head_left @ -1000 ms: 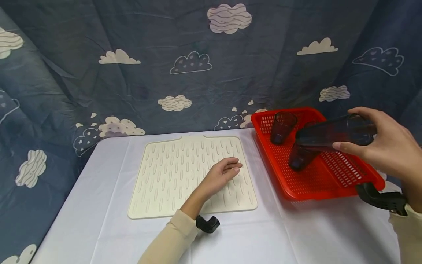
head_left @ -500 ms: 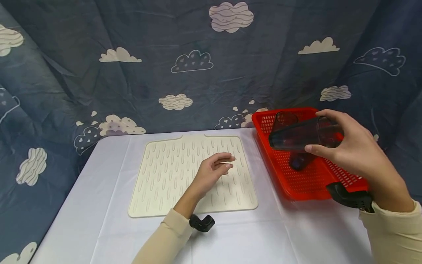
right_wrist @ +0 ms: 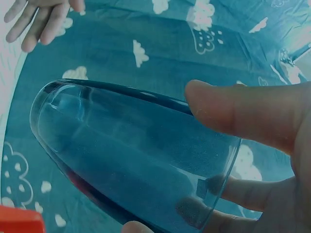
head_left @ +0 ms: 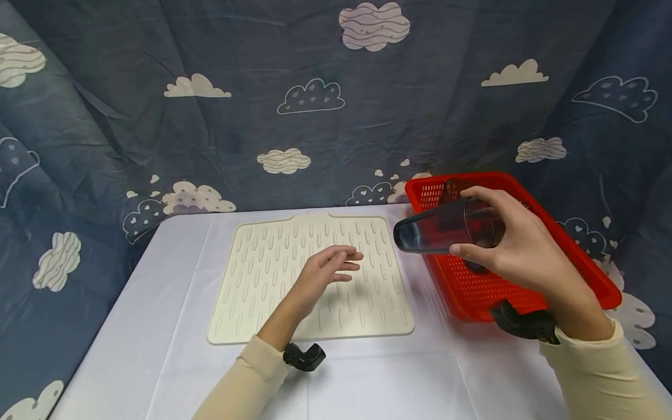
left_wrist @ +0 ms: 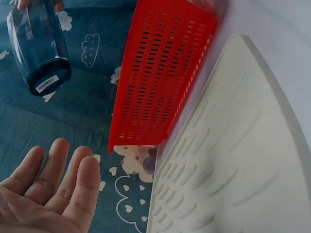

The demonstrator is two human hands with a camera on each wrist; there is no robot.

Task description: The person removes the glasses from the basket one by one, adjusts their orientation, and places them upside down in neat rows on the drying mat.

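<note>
My right hand (head_left: 506,245) grips a dark blue see-through tumbler (head_left: 443,233), which lies on its side in the air with its base pointing left, over the gap between the red basket (head_left: 572,262) and the cream ribbed mat (head_left: 262,280). The right wrist view shows my thumb and fingers wrapped round the tumbler (right_wrist: 131,155) near its rim. My left hand (head_left: 333,267) hovers low above the mat's right half with relaxed fingers, holding nothing. In the left wrist view the left hand (left_wrist: 48,189) shows an open palm, with the tumbler (left_wrist: 39,48) above it and the basket (left_wrist: 160,73) beside it.
Another dark tumbler (head_left: 452,186) stands at the back of the basket, partly hidden by my right hand. The mat and basket sit on a white table (head_left: 157,361). A dark blue cloud-print cloth (head_left: 315,87) hangs behind and on both sides.
My right hand has carried the tumbler leftwards, from over the basket to its left edge near the mat. My left hand has drifted slightly left over the mat.
</note>
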